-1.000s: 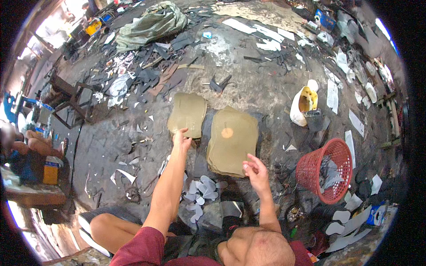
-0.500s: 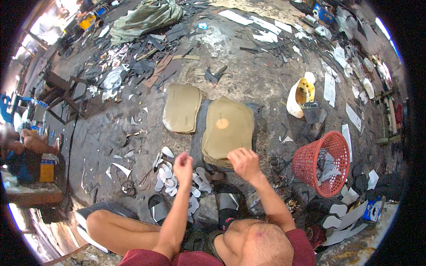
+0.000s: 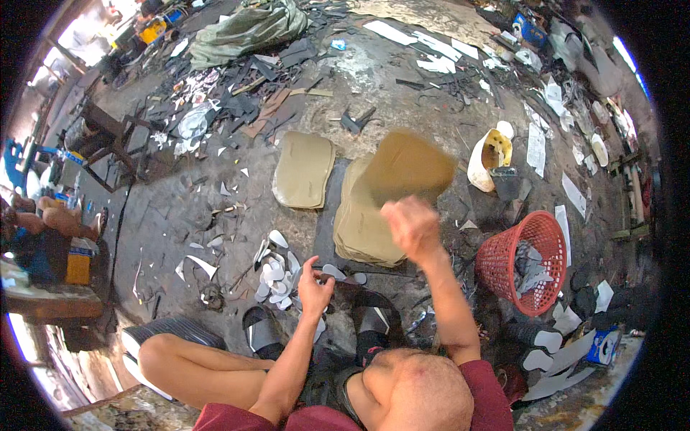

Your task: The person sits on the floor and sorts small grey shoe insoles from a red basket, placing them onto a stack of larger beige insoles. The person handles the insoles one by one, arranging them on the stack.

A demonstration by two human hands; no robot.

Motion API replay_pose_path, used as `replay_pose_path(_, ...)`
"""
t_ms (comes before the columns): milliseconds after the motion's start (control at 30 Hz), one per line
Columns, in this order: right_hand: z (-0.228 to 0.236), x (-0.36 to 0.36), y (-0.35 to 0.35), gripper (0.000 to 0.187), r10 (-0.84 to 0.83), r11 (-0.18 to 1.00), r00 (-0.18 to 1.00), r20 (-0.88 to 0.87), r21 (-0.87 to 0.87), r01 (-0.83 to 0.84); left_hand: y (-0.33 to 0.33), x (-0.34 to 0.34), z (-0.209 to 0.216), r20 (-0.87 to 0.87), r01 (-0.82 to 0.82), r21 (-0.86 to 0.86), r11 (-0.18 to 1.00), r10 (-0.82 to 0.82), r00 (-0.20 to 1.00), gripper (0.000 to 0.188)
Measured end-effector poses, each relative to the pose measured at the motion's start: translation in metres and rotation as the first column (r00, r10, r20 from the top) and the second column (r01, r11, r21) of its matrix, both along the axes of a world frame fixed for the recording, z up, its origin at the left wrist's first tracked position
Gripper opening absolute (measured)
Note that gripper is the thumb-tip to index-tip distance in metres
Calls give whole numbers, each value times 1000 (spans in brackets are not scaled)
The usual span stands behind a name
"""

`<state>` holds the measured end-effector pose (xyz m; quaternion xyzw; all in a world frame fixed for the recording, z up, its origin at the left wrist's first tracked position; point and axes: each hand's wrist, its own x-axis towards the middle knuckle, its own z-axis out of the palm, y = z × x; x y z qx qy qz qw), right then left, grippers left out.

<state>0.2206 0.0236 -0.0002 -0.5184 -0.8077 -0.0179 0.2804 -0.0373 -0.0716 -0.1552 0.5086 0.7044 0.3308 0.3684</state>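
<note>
My right hand [image 3: 413,228] is closed on the near edge of a tan sheet [image 3: 411,164], blurred by motion and raised at a tilt above a stack of similar sheets [image 3: 366,233]. The stack lies on a dark flat board [image 3: 325,241]. To its left rests a second, smaller stack of tan sheets [image 3: 304,171] with rounded corners. My left hand [image 3: 316,287] holds nothing, thumb and forefinger apart, over the right side of a pile of small grey-white sole-shaped pieces [image 3: 273,274]. The wrist and forearm hide some of that pile.
A red plastic basket [image 3: 496,262] with grey scraps leans at the right. Beyond it lies a cut white and yellow container [image 3: 478,169]. Scraps and dark offcuts [image 3: 287,65] litter the floor. Another person's limbs [image 3: 65,219] show at far left, near a dark metal frame [image 3: 108,144].
My right hand has taken hold of a tan sheet and lifted it off the stack, up and to the right. My left hand has moved slightly right and nearer me, its fingers spreading.
</note>
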Motion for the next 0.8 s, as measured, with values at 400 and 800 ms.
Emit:
replay_pose_path(400, -86, -74, -90, 31, -537, 755, 213, -817, -577, -311, -13, 36, 68, 283, 88, 334, 938, -189, 940, 62)
replay_pose_path(800, -64, -56, -87, 26, -509, 829, 194, -839, -538, -153, 2, 52, 80, 90, 159, 457, 875, -224, 970, 41)
